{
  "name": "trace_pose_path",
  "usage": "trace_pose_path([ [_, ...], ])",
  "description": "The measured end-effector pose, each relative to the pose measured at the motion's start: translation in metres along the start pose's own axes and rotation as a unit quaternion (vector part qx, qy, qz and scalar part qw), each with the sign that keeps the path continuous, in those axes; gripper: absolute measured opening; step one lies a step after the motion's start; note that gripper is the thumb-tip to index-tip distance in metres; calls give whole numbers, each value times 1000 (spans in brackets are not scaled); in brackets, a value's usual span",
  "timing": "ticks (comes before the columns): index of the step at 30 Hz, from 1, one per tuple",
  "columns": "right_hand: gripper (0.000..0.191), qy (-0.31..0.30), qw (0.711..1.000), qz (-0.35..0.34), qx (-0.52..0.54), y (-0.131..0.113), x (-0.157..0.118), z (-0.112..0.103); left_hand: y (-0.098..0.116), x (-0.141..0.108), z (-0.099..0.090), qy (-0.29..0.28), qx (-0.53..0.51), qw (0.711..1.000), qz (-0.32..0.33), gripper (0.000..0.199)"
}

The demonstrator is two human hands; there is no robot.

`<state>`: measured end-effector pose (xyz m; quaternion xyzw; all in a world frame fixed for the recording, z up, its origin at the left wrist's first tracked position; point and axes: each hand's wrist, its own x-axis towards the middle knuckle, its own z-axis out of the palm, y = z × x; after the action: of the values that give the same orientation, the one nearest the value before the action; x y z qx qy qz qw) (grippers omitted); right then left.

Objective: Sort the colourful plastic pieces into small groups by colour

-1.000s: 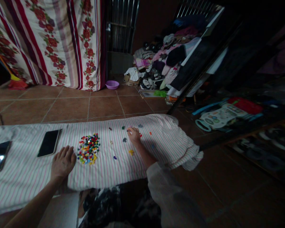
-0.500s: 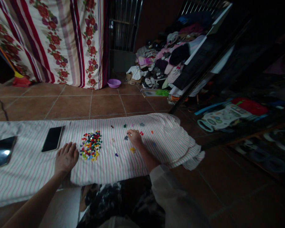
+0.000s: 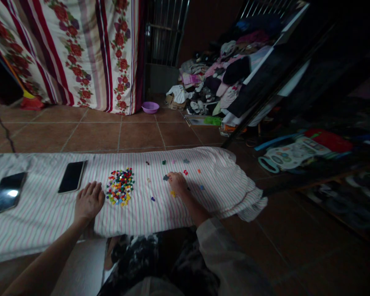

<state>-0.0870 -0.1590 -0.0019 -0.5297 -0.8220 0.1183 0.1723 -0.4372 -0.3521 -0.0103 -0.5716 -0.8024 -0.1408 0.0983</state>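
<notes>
A heap of small multicoloured plastic bricks [image 3: 120,186] lies on a pink-striped white cloth [image 3: 222,193]. My left hand [image 3: 89,201] rests flat on the cloth just left of the heap, fingers apart and empty. My right hand [image 3: 177,183] is bent down onto the cloth among scattered bricks, right of the heap. A dark grey brick [image 3: 165,177] lies just off its fingertips, and a yellow brick [image 3: 172,193] sits by its lower edge. Whether those fingers pinch anything is hidden. A black smartphone [image 3: 71,176] and a larger dark-screened device [image 3: 6,188] lie left of my left hand.
Brown floor tiles [image 3: 142,135] surround the cloth. Behind it stand a floral striped curtain [image 3: 89,53], a purple basin [image 3: 150,107] and a heap of clothes [image 3: 209,82]. To the right, a dark mirror-like panel [image 3: 283,102] shows a toy mat [image 3: 292,154].
My right hand has drawn slightly toward me across the cloth. My left hand stays in place beside the heap. The whole view has shifted a little as my head turned.
</notes>
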Motion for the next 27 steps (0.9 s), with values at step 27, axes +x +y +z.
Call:
trace_pose_path([
  [27, 33, 35, 995, 9, 96, 10, -1, 14, 3, 1, -2, -12, 10, 1000, -6, 52],
])
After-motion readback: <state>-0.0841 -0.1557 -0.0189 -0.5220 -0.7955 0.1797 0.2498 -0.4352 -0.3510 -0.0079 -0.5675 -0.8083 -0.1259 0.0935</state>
